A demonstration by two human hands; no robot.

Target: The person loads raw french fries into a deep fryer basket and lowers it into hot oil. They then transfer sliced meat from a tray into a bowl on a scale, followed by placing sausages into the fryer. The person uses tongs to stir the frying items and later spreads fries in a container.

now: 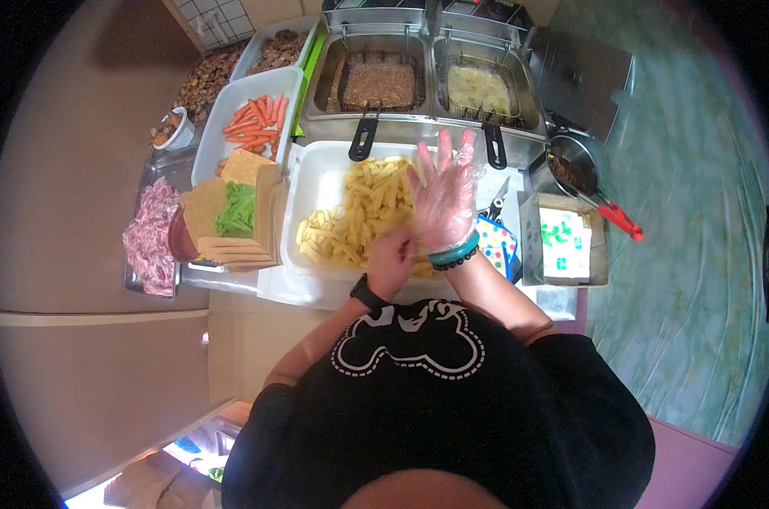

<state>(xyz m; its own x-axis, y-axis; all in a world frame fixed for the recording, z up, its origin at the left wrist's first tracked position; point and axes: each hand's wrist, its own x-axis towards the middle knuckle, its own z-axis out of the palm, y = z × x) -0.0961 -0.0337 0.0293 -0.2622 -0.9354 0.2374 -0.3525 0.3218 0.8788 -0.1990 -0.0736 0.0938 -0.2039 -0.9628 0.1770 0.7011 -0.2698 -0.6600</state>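
Observation:
My right hand (447, 197) wears a clear plastic glove and is raised with its fingers spread. A teal bangle (456, 254) and a dark bead bracelet circle that wrist. Close to the glove's cuff, my left hand (392, 253) is bare, with curled fingers and a dark watch on the wrist. Blur hides whether it pinches the plastic. Beneath both hands is a white plastic tub (317, 165) holding pale French fries (365, 203).
Behind the tub, two fryer baskets (381, 79) (483, 86) sit in bubbling oil, black handles toward me. Left are sausages (257, 121), paper bags (267, 210), lettuce (237, 210) and raw meat (152, 238). Right are scissors (498, 202), a cardboard box (531, 245) and red-handled tongs (617, 219) in a metal pot (582, 153).

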